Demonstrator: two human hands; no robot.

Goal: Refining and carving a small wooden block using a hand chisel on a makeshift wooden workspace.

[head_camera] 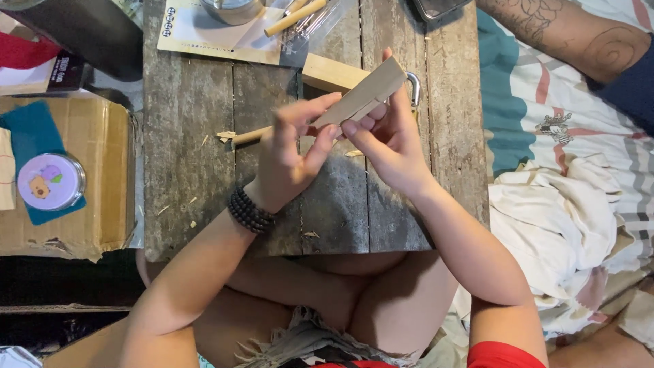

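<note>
At nine o'clock: cardboard box (102, 170), on it a teal cloth (27, 136) under a round tin (51, 181) with a pale purple lid.

Centre: left hand (289, 160), beaded bracelet (249, 211) at the wrist, pinching the lower end of a folded strip of tan sandpaper (364, 95); right hand (388, 140) clasped around the same strip from the other side, fingers beneath, thumb up along it. Strip held above the table, slanting toward one o'clock. Under the hands, lying flat, a wooden dowel (248, 136) with a rough end. Best done, probably, by keeping the fold tight and both grips close together.

Beneath: weathered plank table (184, 157), scattered with shavings (225, 135). At twelve o'clock a printed card (204, 34) and a metal tin (231, 10).

At three o'clock: patterned bedsheet (531, 102), crumpled white cloth (552, 218); at one o'clock another person's tattooed arm (565, 31).
</note>
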